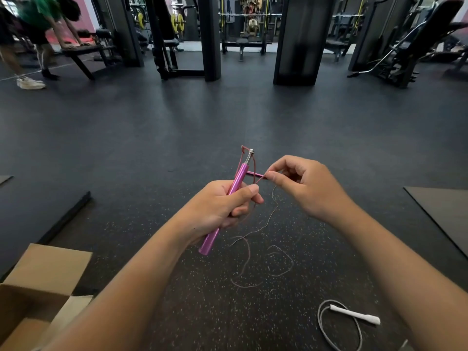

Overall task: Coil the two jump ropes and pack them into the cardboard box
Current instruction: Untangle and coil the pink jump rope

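Observation:
My left hand (222,207) grips the pink metal handles (238,178) of a jump rope, held upright with the silver swivel end pointing up. My right hand (301,184) pinches the thin pink cord (274,210) just right of the handles. From there the cord hangs down and lies in loose curls on the floor below. The second jump rope, with a white handle (355,314) and a grey cord (326,328), lies on the floor at the lower right. An open cardboard box (38,287) stands at the lower left, its flaps up.
The floor is dark speckled rubber. A dark mat (445,211) lies at the right and a black strip (65,219) at the left. Gym racks and benches stand at the back. A person in a green top (38,19) bends over a bench at the far left.

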`<state>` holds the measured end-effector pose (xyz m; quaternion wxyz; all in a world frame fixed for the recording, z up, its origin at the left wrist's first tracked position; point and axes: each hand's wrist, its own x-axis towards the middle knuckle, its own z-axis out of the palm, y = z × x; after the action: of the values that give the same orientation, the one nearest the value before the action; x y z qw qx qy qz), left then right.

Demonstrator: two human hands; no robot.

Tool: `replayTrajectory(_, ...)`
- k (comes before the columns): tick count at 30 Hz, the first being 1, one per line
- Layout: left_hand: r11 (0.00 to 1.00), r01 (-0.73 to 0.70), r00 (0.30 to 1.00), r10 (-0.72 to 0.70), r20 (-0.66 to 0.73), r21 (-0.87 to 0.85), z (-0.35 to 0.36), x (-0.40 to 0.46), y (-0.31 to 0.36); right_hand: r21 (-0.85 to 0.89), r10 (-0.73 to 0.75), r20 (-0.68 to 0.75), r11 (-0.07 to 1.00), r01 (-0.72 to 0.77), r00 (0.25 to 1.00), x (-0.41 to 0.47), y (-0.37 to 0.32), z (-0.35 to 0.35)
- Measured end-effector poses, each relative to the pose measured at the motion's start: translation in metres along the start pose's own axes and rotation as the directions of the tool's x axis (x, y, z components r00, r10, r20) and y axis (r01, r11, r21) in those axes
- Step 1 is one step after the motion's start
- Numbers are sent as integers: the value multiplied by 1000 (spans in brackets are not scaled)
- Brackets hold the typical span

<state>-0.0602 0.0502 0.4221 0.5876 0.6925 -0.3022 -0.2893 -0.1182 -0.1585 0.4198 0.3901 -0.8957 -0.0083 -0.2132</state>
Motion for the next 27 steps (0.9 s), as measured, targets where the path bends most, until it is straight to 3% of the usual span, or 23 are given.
replayTrajectory(4,998,27,1000,-28,-13,-58,0,-3,4,28,46,-147,999,-43,988,-1,3,1)
replayTrajectory(9,982,11,999,-19,-43,-190,1,-2,8,162,13,-1,987,-13,1000,-2,-2,4)
replayTrajectory(13,943,-5,999,-7,-35,-333,-1,-2,10,166,3,16,986,-6,1000,-1,-4,6)
replayTrajectory(16,800,-42,999,20,-43,-599,1,-2,16,173,71,65,982,-82,995,-2,-3,17)
replayTrajectory(18,621,-89,996,36,-86,-779,4,0,20,146,143,225,973,-179,964,-7,-6,28)
replayTrajectory(20,471,-162,987,59,-153,-867,6,4,20,-7,198,413,977,-214,889,-15,-11,40)
replayTrajectory(21,471,-212,977,71,-203,-857,5,7,18,-92,211,490,977,-190,846,-19,-14,44)
replayTrajectory(24,679,-325,923,78,-376,-658,6,13,8,-162,193,638,980,-116,745,-28,-26,55)
replayTrajectory(27,857,-308,891,108,-441,-412,9,11,-2,-202,138,694,979,6,707,-28,-41,55)
